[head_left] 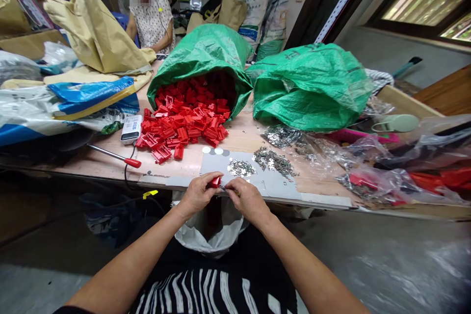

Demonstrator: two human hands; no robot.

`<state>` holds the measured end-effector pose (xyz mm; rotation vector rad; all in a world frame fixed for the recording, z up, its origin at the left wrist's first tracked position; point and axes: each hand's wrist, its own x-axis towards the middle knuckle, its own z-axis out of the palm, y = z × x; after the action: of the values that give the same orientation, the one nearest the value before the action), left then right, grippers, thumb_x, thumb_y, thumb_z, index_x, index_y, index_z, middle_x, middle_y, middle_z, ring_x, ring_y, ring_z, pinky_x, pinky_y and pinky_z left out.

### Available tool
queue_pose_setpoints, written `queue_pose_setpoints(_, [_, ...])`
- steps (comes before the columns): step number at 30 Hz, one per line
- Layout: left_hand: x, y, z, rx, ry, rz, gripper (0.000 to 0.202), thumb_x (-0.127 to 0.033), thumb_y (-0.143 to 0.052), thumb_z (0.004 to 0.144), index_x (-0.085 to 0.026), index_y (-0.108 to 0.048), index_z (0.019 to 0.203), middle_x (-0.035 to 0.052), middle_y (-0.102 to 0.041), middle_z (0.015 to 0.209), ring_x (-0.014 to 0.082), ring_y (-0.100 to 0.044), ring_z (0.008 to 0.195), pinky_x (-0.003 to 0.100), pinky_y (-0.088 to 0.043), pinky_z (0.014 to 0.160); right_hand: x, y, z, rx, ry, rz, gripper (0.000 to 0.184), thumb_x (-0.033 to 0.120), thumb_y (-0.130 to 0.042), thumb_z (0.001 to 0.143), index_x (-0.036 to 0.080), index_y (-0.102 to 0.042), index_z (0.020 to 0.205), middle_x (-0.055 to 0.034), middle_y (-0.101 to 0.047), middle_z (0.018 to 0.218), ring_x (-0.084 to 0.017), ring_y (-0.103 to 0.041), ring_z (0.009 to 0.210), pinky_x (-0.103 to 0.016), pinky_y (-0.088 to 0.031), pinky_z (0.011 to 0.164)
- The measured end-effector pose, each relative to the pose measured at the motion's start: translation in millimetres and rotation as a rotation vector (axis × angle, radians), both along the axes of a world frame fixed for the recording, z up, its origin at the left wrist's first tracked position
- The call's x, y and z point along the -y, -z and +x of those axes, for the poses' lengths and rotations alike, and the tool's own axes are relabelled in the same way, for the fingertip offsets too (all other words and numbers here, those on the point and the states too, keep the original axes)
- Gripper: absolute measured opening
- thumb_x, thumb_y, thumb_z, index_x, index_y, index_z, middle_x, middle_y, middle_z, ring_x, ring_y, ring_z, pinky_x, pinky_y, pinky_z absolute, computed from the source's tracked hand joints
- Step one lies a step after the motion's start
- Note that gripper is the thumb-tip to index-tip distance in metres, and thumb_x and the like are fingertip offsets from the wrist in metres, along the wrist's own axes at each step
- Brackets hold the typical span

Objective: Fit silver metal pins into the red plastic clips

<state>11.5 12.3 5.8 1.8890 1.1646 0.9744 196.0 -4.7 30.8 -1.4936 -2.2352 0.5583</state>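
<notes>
My left hand (198, 193) is closed around a small red plastic part (215, 182) at the table's front edge. Close beside it, my right hand (246, 198) pinches something small and metallic against the part's right end; its kind is mostly hidden by the fingers. Just beyond the hands, on a grey sheet (217, 162), lie a pile of small shiny metal pieces (241, 167) and a darker pile of metal pieces (275, 162). Many more red plastic parts (184, 122) spill toward me from an open green woven sack (206, 44).
Below my hands an open white sack (209, 243) hangs at my lap. A second green sack (312, 86) lies right of the first. A red-handled metal lever (117, 155) and a white box (131, 129) are at left. Across the table sits a person (152, 19). Plastic bags (390, 181) crowd the right.
</notes>
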Motion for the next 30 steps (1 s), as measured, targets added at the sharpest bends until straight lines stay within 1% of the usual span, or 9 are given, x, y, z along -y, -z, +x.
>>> queue_pose_setpoints(6, [-1.6,0.1,0.0,0.011,0.009,-0.011,0.037,-0.014,-0.063,0.074,-0.021,-0.063,0.111,0.0041,-0.069,0.108,0.0187,-0.064,0.099,0.032,-0.048,0.092,6.3,-8.8,-17.7,0.174,0.098,-0.017,0.013,0.016,-0.05,0.088,0.021,-0.061,0.089,-0.0044,-0.061,0.089,-0.017,-0.059,0.081,-0.026,-0.041,0.066])
queue_pose_setpoints(9, [-2.4,-0.5,-0.4,0.013,0.013,-0.025,0.035,-0.014,-0.064,0.074,-0.02,-0.064,0.108,0.004,-0.07,0.106,0.0188,-0.064,0.096,0.032,-0.048,0.09,6.3,-8.3,-22.1,0.148,0.134,-0.023,0.013,0.014,-0.05,0.087,0.02,-0.061,0.089,-0.005,-0.061,0.09,-0.017,-0.059,0.081,-0.026,-0.041,0.068])
queue_pose_setpoints(12, [-2.6,-1.8,-1.1,0.026,0.017,-0.041,0.034,-0.016,-0.064,0.073,-0.02,-0.063,0.107,0.0037,-0.069,0.103,0.0181,-0.063,0.093,0.031,-0.047,0.088,1.8,-5.4,-16.2,0.002,0.105,-0.067,0.011,0.014,-0.054,0.084,0.02,-0.063,0.086,-0.0034,-0.063,0.088,-0.017,-0.059,0.083,-0.026,-0.042,0.072])
queue_pose_setpoints(14, [-2.6,-2.6,-1.9,0.039,0.031,-0.052,0.033,-0.016,-0.063,0.073,-0.02,-0.063,0.106,0.003,-0.069,0.099,0.0172,-0.063,0.091,0.03,-0.047,0.086,-1.6,-3.3,-9.6,-0.104,0.081,-0.108,0.009,0.016,-0.056,0.083,0.021,-0.064,0.084,-0.0019,-0.065,0.085,-0.016,-0.059,0.081,-0.026,-0.042,0.072])
queue_pose_setpoints(17, [-3.0,-3.4,-4.1,0.058,0.072,-0.068,0.034,-0.015,-0.063,0.073,-0.02,-0.062,0.106,0.0023,-0.068,0.097,0.0165,-0.062,0.089,0.029,-0.047,0.085,-3.8,-0.8,-3.2,-0.174,0.058,-0.117,0.008,0.017,-0.058,0.082,0.021,-0.065,0.084,-0.0012,-0.065,0.083,-0.015,-0.058,0.079,-0.026,-0.041,0.07])
queue_pose_setpoints(23, [-3.5,-6.3,-6.6,0.083,0.129,-0.087,0.034,-0.014,-0.061,0.074,-0.02,-0.062,0.107,0.0035,-0.067,0.101,0.018,-0.061,0.094,0.031,-0.046,0.088,-2.7,-2.5,-6.5,-0.105,0.011,-0.08,0.009,0.015,-0.058,0.081,0.02,-0.065,0.085,-0.001,-0.063,0.081,-0.015,-0.056,0.078,-0.025,-0.04,0.07])
queue_pose_setpoints(30, [-3.7,-5.8,-4.6,0.072,0.133,-0.051,0.035,-0.012,-0.06,0.074,-0.021,-0.062,0.108,0.0039,-0.068,0.105,0.0185,-0.061,0.097,0.033,-0.046,0.091,-5.6,-7.7,-12.5,-0.032,-0.006,-0.1,0.012,0.014,-0.057,0.082,0.02,-0.065,0.087,-0.0025,-0.063,0.085,-0.015,-0.057,0.081,-0.025,-0.04,0.072])
